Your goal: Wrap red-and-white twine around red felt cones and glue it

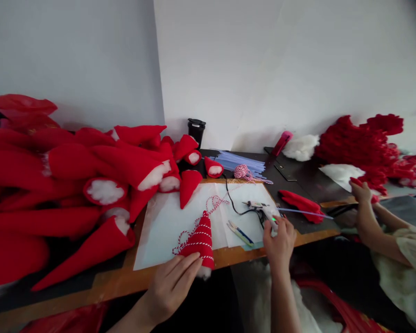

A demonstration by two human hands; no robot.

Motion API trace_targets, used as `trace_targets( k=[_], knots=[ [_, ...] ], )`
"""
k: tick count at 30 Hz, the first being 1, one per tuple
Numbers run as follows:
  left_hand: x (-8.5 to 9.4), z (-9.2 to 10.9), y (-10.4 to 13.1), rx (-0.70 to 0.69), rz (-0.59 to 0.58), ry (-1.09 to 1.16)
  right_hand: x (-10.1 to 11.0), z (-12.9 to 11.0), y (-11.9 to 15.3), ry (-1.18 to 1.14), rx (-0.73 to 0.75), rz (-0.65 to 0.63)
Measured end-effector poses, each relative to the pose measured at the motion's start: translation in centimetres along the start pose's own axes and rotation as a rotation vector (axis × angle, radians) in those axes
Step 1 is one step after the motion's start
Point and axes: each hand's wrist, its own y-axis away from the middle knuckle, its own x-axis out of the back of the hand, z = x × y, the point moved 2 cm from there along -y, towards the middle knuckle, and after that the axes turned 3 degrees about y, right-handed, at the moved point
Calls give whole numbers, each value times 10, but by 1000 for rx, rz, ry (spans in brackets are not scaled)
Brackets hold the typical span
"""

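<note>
A red felt cone (204, 233) wound with red-and-white twine lies on the white paper, white stuffing showing at its near end. My left hand (175, 282) is closed on the cone's lower left side. Loops of twine (216, 203) run from its tip toward a twine ball (242, 171). My right hand (280, 238) is wrapped round the handle of a white glue gun (258, 205), whose nozzle points left and whose long translucent stick sticks out to the right. Small snips (241, 233) lie on the paper between my hands.
Stuffed red cones (107, 162) are piled on the left. Behind the paper (162, 231) are a black cup (196, 130) and glue sticks (242, 163). A red glove-like piece (301, 206) lies right of the glue gun. Another person's hands (362, 192) hold red material at far right.
</note>
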Motion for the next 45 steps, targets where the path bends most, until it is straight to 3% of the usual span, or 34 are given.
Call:
trace_targets(
  k=[5, 9, 12, 16, 22, 28, 31, 35, 45],
  knots=[
    [9, -10, 6, 72, -23, 52, -4, 30, -45, 172, -43, -131],
    [11, -13, 4, 156, 21, 131, -14, 36, -54, 163, -98, -182],
    [12, -13, 0, 179, 38, 177, -10, 34, -51, 77, -143, -151],
    [11, -15, -2, 216, 25, 214, 17, 21, -25, -132, -181, -121],
    [5, -15, -7, 266, 99, 326, 58, -7, 56, -668, -400, -338],
    [0, -14, -18, 211, 78, 341, 65, -26, 116, -430, -153, -513],
    [-1, -14, -20, 234, 77, 322, 62, -38, 122, -388, 62, -619],
    [0, -13, -23, 236, 68, 311, 59, -48, 119, -258, 259, -621],
    [3, -10, -26, 226, 95, 267, 59, -39, 128, -142, 259, -572]
  ],
)
